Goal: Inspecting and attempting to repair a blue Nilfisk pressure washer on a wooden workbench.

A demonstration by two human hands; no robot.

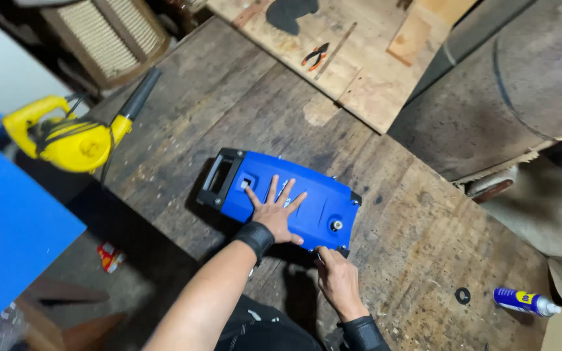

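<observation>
While the blue machine housing lies flat on the dark wooden workbench, its long axis runs from upper left to lower right across the view, slightly downhill toward the person's right. The black handle frame marks the end pointing up-left, away from the body; the opposite end, carrying a small round metal fitting, points down-right.

The left hand rests palm down on the top face of the housing, near its middle, fingers spread wide apart and aimed up-left along the casing toward the handle. It presses on the housing and grips nothing. A black wrist band sits just behind it.

The right hand is at the housing's near lower corner, just below the metal fitting. Its fingers are drawn together at the casing's edge; whether they pinch a small part or tool there cannot be told, since the spot is dark and partly hidden. From these fingers the bulk of the housing lies up and to the left. Both hands touch or nearly touch the housing; the left sits on it squarely, the right only at its edge.

Further out, a yellow blower lies well apart at the bench's left end, nozzle pointing up-right. Orange-handled pliers lie on a pale plywood sheet at the far side. A blue spray can lies on its side at the right.
</observation>
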